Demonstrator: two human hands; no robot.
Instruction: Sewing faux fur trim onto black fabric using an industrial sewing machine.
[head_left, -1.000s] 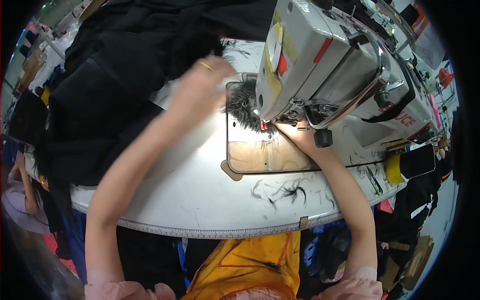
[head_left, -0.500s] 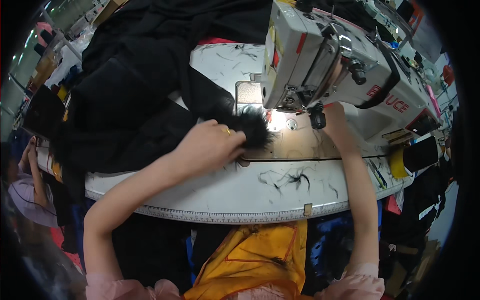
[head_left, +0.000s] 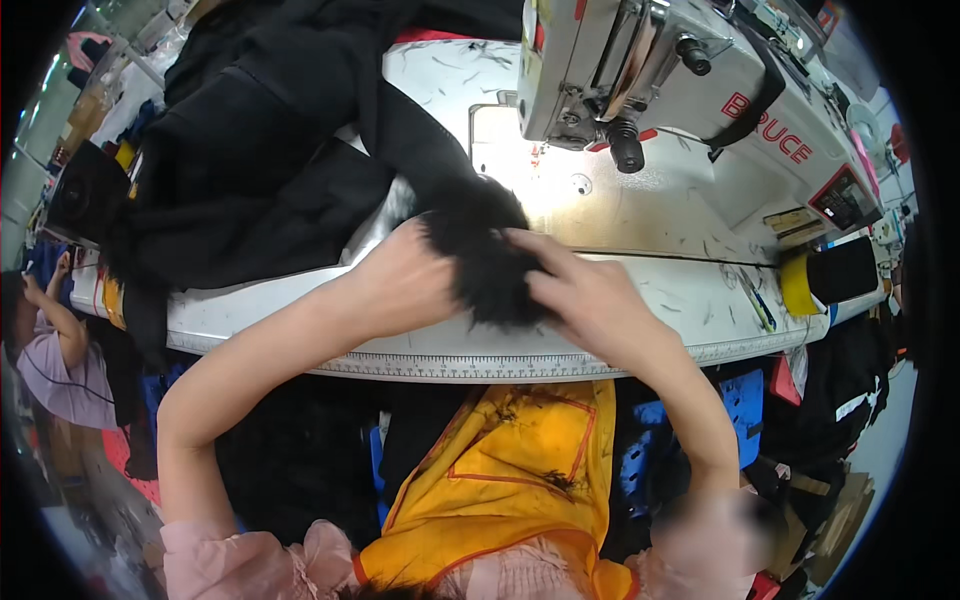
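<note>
A black garment (head_left: pixel 270 130) spreads over the left side of the white sewing table, and its fuzzy, fur-like trim (head_left: pixel 495 255) reaches to the table's middle. My left hand (head_left: pixel 408 280) grips the trim from the left, its fingers partly buried in the black pile. From the right, my right hand (head_left: pixel 590 300) pinches the trim between thumb and fingers. Behind my hands stands the white sewing machine (head_left: pixel 640 80), its lit metal bed plate (head_left: pixel 620 205) just beyond the trim. The fabric edge inside the pile is hidden.
Loose black fibres litter the white tabletop (head_left: pixel 270 315), which has a ruler strip (head_left: pixel 470 367) along its front edge. Small tools (head_left: pixel 757 300) lie at the right, near a yellow-and-black roll (head_left: pixel 815 280). Another person (head_left: pixel 70 360) sits at far left.
My right hand has come from beside the machine head to the trim. The trim has been drawn nearer, off the bed plate. The view has shifted slightly.
</note>
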